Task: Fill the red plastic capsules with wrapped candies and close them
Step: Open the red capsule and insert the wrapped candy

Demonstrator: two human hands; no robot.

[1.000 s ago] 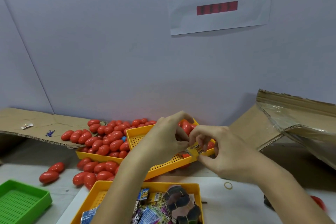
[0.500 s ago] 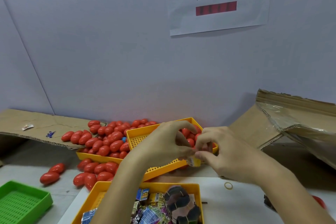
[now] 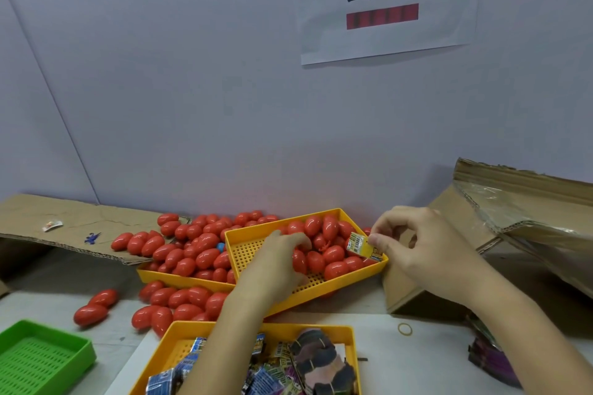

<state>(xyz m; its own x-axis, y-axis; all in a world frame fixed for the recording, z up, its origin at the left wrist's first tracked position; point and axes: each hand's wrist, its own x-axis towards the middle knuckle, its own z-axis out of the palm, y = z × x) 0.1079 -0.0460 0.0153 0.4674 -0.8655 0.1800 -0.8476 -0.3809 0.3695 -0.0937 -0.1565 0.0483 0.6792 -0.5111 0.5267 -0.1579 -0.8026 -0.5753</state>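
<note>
Left hand [image 3: 278,261] fingertips behind capsules [image 3: 333,255]

Bare surface [image 3: 417,359] lies open at near right, just a rubber band [image 3: 405,329] on it. Cardboard [image 3: 513,212] walls off the right. Loose capsules [image 3: 179,301] crowd the left-centre, between the green tray [image 3: 41,359] and the stacked yellow trays [image 3: 308,293]. The wall [image 3: 192,106] closes the far side.

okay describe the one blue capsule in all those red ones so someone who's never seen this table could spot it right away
Start at the tilted yellow tray where the left hand reaches in. Just past its left rim lies a second yellow tray heaped with red capsules. The blue capsule sits half buried near that rim, the only blue one in the heap.
</note>
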